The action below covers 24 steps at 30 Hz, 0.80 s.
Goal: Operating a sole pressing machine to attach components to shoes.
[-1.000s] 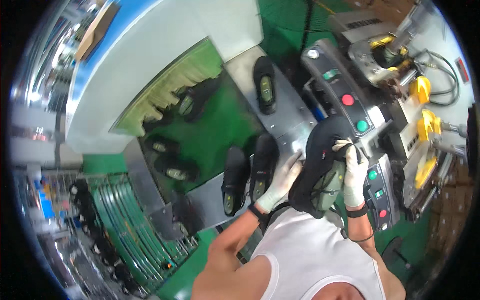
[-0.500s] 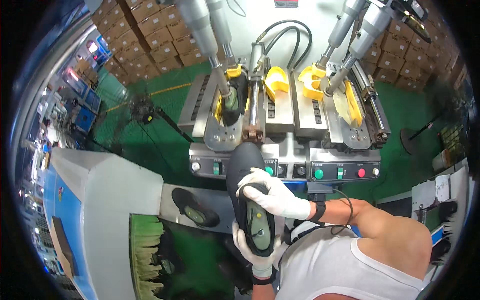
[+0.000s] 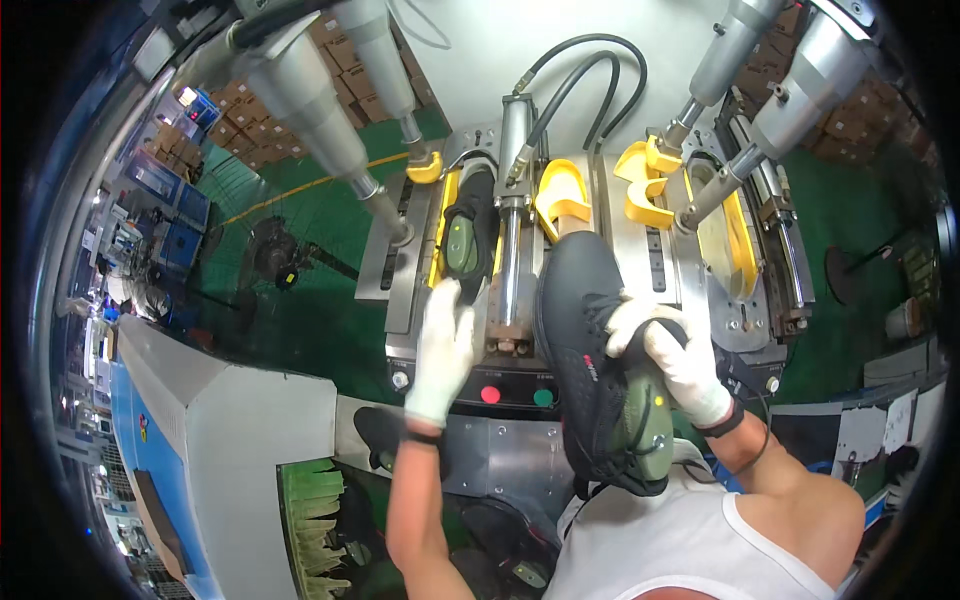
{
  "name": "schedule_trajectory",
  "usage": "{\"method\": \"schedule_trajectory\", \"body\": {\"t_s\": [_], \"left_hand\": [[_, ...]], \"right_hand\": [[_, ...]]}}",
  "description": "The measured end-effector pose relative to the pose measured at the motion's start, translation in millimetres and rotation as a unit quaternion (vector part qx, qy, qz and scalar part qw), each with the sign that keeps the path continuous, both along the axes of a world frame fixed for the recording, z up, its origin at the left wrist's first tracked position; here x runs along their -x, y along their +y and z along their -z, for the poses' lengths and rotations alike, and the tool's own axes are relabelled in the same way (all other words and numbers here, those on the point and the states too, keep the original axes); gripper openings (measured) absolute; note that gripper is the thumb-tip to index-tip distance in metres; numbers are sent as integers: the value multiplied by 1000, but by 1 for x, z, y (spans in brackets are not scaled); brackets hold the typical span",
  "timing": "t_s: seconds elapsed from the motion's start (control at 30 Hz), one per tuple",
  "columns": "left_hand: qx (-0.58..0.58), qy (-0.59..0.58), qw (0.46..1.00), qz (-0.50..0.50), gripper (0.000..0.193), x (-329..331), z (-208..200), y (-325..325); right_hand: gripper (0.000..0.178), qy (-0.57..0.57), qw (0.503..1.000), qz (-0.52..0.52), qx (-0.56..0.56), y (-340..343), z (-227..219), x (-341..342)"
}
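Head-worn fisheye; looks down; near left hand and right hand

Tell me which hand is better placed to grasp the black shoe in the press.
Probably the left hand: it looks empty and is close to the near end of the black shoe. The right hand is farther away, gripping a black sneaker.

Red lettering stands on the side of the black shoe. Along the upper edge of the dark control panel, tiny pale captions sit above the red button and the green button, too small to read. A multicoloured emblem marks the blue panel. Marks on the cardboard boxes are too blurred to read.
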State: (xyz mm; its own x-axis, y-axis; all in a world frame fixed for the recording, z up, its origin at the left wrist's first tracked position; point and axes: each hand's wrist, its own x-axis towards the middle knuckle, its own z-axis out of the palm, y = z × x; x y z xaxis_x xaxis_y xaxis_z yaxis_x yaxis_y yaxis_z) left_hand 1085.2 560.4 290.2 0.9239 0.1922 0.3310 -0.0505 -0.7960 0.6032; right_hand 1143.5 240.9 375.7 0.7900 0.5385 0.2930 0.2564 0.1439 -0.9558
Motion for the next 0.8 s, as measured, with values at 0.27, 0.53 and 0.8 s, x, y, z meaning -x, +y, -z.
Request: {"method": "schedule_trajectory", "body": {"t_s": [0.27, 0.53, 0.8], "left_hand": [[103, 62, 992, -46, 59, -194, 88, 113], [80, 9, 990, -120, 33, -225, 95, 101], [126, -239, 951, -151, 22, -99, 13, 49]], "right_hand": [[24, -8, 998, 58, 29, -59, 10, -25], [43, 20, 996, 80, 40, -72, 29, -34], [50, 13, 993, 83, 85, -63, 38, -26]]}}
